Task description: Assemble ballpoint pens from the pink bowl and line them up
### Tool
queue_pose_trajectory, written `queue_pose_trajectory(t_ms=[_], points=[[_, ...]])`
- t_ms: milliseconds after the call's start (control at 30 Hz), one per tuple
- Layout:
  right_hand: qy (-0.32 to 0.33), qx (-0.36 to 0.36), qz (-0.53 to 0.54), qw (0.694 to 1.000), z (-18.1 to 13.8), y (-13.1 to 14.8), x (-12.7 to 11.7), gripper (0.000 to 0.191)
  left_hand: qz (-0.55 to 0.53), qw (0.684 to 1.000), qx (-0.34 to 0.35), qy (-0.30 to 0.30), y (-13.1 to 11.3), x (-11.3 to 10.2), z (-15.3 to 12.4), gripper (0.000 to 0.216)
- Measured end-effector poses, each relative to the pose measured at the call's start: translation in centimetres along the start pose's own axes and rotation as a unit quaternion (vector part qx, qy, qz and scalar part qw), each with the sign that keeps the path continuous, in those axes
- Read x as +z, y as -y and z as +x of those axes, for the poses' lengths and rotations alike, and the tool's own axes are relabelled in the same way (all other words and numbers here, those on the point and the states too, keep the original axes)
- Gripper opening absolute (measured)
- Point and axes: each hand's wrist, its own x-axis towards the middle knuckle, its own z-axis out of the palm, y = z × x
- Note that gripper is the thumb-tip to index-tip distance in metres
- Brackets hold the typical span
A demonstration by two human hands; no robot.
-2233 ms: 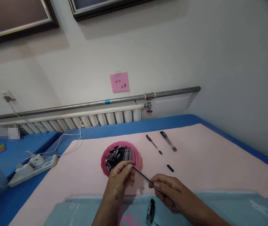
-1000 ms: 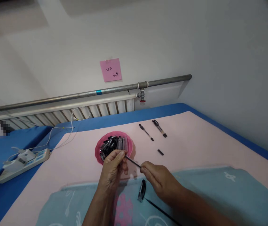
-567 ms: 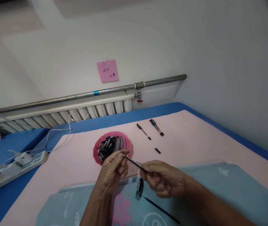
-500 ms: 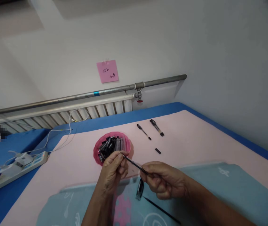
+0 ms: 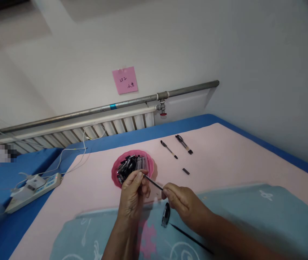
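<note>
Both my hands hold one slim dark pen (image 5: 153, 181) at a slant. My left hand (image 5: 134, 186) pinches its upper left end with thumb and fingers. Around its lower right end my right hand (image 5: 185, 202) is closed, so that end is hidden. Below the hands a black pen cap (image 5: 165, 215) with a clip lies on the blue-green cloth (image 5: 102, 231). Beside the cap is a thin black stick like a refill (image 5: 190, 236). Just behind my left hand stands a pink basket (image 5: 114, 173) full of black caps and clear pen parts (image 5: 131, 164).
On the pink sheet (image 5: 224, 155) lie a single pen (image 5: 168, 149), a pair of pens (image 5: 184, 144) side by side and a small dark piece (image 5: 185, 171). A power strip (image 5: 32, 193) with plugs and cables is at the left. A radiator (image 5: 118, 126) and pipe (image 5: 89, 111) line the wall.
My right hand has turned palm-down and closed farther over the pen's lower end. The left hand keeps its pinch. The whole view has shifted slightly.
</note>
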Motion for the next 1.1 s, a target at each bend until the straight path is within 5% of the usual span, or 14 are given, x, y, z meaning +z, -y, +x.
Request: queue_pose_trajectory(t_ms=[200,367,433,500,567,633,800,867,933,1033,1100], points=[[-0.026,-0.02,-0.217,0.976,0.0,-0.6,0.9,0.025,0.0,1.0,-0.003,-0.014,0.1,0.1,0.1,0.021],[-0.044,-0.019,-0.226,0.973,0.2,-0.8,1.1,0.024,0.005,0.999,-0.018,-0.028,0.3,-0.1,0.4,0.024],[-0.038,-0.008,-0.154,0.987,0.3,-0.4,0.8,0.023,0.004,1.0,-0.026,-0.014,0.3,-0.3,0.5,0.025],[0.002,0.064,0.041,0.997,0.4,0.1,0.2,0.026,-0.01,0.999,-0.04,0.02,0.0,-0.3,0.4,0.025],[0.077,0.172,0.281,0.941,0.6,0.6,-0.5,0.027,-0.026,0.997,-0.055,0.054,-0.4,-0.3,0.2,0.026],[0.139,0.245,0.409,0.868,0.7,0.8,-1.2,0.027,-0.03,0.995,-0.066,0.071,-0.7,-0.3,0.0,0.028],[0.182,0.292,0.473,0.811,0.9,0.7,-1.4,0.029,-0.018,0.997,-0.047,0.055,-0.6,-0.2,-0.2,0.024],[0.151,0.278,0.458,0.831,0.8,0.6,-0.9,0.03,-0.018,0.998,-0.032,0.043,-0.5,-0.2,-0.1,0.022],[0.108,0.234,0.385,0.886,0.6,0.5,-0.4,0.031,-0.019,0.999,-0.026,0.036,-0.3,-0.2,0.0,0.021],[0.033,0.107,0.169,0.979,0.3,0.3,0.2,0.031,-0.027,0.999,-0.023,0.031,0.0,-0.3,0.1,0.02],[0.002,0.037,0.035,0.999,0.1,0.2,0.3,0.03,-0.031,0.999,-0.022,0.028,0.2,-0.3,0.1,0.019]])
